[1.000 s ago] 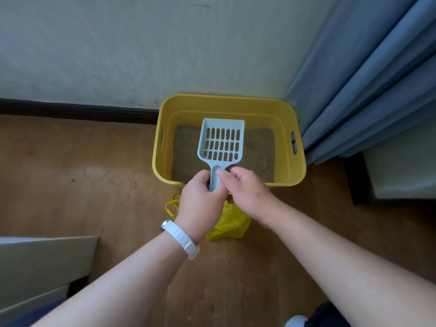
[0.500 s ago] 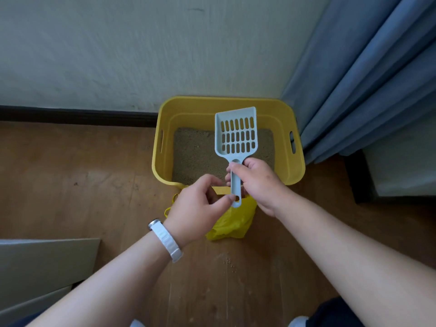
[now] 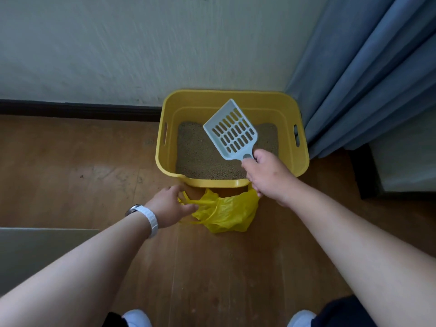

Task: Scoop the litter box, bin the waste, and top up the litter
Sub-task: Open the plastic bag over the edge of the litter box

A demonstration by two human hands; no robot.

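A yellow litter box (image 3: 303, 159) stands on the wooden floor against the wall, holding a layer of tan litter (image 3: 200, 156). My right hand (image 3: 267, 177) grips the handle of a pale blue slotted scoop (image 3: 232, 133), whose empty blade is held tilted to the upper left above the litter. A crumpled yellow plastic bag (image 3: 226, 213) lies on the floor just in front of the box. My left hand (image 3: 168, 206), with a white watch band on the wrist, reaches to the bag's left handle loop with fingers extended and touches it.
A blue curtain (image 3: 368, 79) hangs right beside the box. A dark baseboard (image 3: 70, 109) runs along the wall. A grey flat board (image 3: 35, 251) lies at the lower left, and pale furniture with a dark base (image 3: 361, 173) sits at the right.
My left hand let go of the scoop handle and dropped to the yellow bag. My right hand took the scoop alone, moved it right and turned its blade to the upper left.
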